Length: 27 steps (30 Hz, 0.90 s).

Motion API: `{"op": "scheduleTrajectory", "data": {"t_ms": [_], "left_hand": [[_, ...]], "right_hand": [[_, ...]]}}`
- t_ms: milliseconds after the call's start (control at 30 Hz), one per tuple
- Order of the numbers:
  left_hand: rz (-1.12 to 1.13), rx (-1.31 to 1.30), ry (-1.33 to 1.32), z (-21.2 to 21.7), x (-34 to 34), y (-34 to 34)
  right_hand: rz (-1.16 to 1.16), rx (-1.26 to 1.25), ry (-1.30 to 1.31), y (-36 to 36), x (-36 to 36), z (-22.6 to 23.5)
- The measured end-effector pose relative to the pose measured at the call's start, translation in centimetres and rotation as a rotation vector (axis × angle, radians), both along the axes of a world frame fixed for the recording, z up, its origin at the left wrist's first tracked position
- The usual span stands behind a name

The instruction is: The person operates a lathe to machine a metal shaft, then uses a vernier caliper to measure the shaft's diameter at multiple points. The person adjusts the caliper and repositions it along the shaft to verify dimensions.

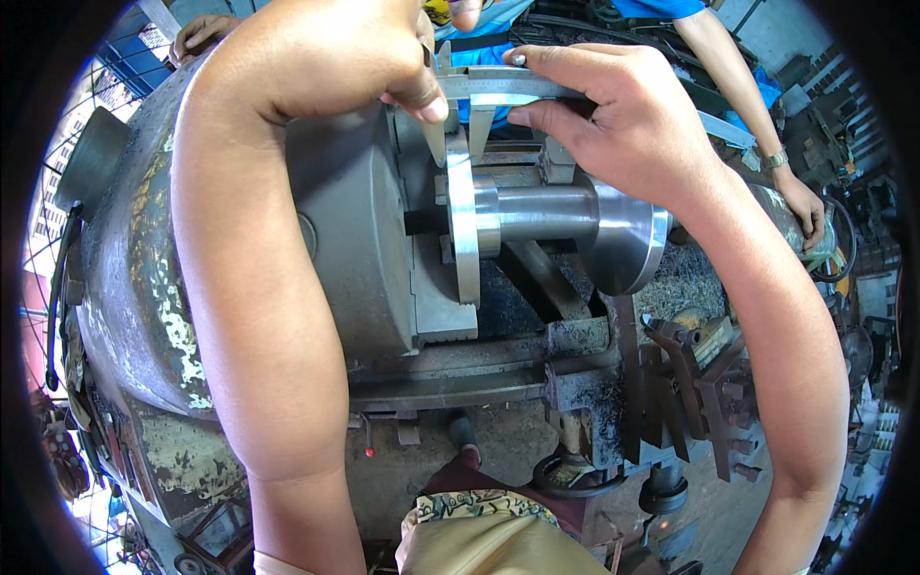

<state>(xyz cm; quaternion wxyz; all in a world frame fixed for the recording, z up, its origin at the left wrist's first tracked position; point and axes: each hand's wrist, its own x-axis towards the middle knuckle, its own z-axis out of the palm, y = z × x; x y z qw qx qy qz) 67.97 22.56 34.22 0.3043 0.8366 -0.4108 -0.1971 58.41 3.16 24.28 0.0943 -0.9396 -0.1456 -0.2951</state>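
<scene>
Both my hands are on a steel vernier caliper [508, 86], held over the top of a shiny metal workpiece. My left hand [407, 72] pinches the caliper near its fixed jaw, its fingers partly hidden. The thumb and fingers of my right hand [613, 96] grip the caliper's beam. Its jaws point down on either side of the upper rim of a thin flange [464, 240]; whether both touch cannot be told. A turned shaft [546, 213] joins this flange to a wider one [628, 240] at the right. The thin flange sits against the jaws of a lathe chuck [350, 240].
A worn, paint-chipped headstock [144, 268] stands at the left. Metal chips lie over the lathe carriage at right, beside a tool post [695, 374] with several bolts. Below are a handwheel [575, 479] and a red-tipped lever [369, 450]. Across the lathe, another person's hand [802, 211] rests on the machine.
</scene>
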Motion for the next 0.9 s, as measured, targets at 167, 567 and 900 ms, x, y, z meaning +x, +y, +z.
{"op": "scheduleTrajectory", "data": {"t_ms": [167,567,900], "left_hand": [[0.006,-0.005,-0.005,-0.1,-0.4,-0.1],[0.015,0.019,-0.021,0.0,-0.1,-0.3],[-0.07,-0.095,0.007,-1.6,1.6,0.4]], "right_hand": [[0.016,0.0,-0.009,-0.1,0.1,0.0],[0.001,0.003,0.009,0.0,0.0,0.1],[0.026,-0.008,0.013,-0.3,0.1,0.1]]}}
